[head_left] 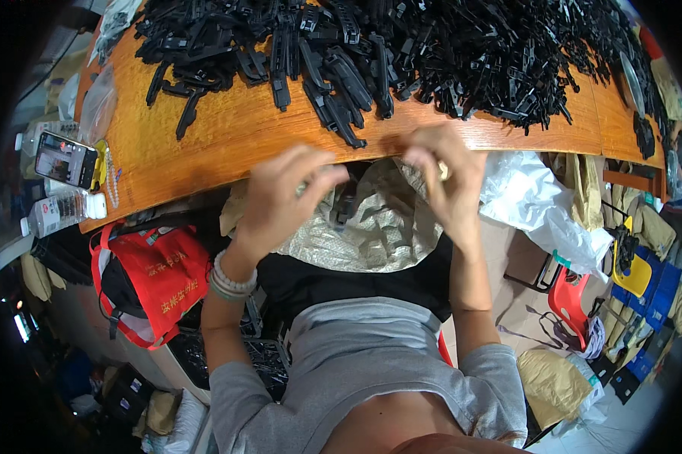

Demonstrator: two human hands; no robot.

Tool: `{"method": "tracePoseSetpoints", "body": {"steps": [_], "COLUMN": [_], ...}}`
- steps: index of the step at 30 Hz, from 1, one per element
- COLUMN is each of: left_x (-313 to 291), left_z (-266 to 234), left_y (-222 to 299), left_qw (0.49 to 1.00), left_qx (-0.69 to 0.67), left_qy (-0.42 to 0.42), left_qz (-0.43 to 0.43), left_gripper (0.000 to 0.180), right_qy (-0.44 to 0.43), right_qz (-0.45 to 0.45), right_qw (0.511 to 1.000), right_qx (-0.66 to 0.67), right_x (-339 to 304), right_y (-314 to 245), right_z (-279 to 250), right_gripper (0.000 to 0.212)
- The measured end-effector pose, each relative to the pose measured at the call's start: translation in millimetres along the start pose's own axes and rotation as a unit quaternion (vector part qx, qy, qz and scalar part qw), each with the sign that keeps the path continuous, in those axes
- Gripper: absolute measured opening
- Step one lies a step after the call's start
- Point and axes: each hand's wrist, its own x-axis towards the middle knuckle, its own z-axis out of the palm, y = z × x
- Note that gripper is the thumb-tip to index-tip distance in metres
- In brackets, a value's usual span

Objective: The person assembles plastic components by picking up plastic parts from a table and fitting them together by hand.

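Observation:
My left hand [286,198], a beaded bracelet [233,281] on its wrist, is raised over the left side of a pale woven sack [390,242] on my lap. Its fingers are curled but apart from the thumb, with nothing seen between them. Over the sack's right side, close to the table edge, my right hand [453,178] has bent, parted fingers, slightly smeared by motion; no part shows in it. Between the hands, a blurred black piece [344,206] appears at the sack's mouth. Beyond my hands, black plastic parts [341,79] lie heaped on the wooden table [227,125].
A phone [66,159] leans by plastic bottles [65,212] at the table's left end. Below them hangs a red bag [155,276]. To the right are clear plastic sheeting [541,200], a red stool [569,303] and a yellow chair [632,276]. A brown paper bag [556,390] sits at lower right.

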Motion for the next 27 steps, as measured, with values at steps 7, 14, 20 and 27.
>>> {"method": "tracePoseSetpoints", "body": {"steps": [7,14,20,27], "left_x": [33,26,27,26], "left_z": [11,5,12,18], "left_y": [-26,-27,-21,-35], "left_qw": [0.969,0.968,0.975,0.982], "left_qx": [0.224,0.224,0.182,0.138], "left_qy": [0.018,0.003,0.083,0.125], "left_qz": [0.097,0.115,0.095,0.018], "left_gripper": [0.03,0.032,0.031,0.02], "right_qy": [0.089,0.16,0.239,0.187], "right_qz": [-0.05,-0.092,-0.028,0.082], "right_qw": [0.931,0.948,0.97,0.97], "right_qx": [-0.35,-0.261,-0.043,0.129], "right_x": [36,29,23,13], "right_y": [28,44,37,27], "right_z": [-5,4,5,16], "right_gripper": [0.021,0.023,0.016,0.014]}}
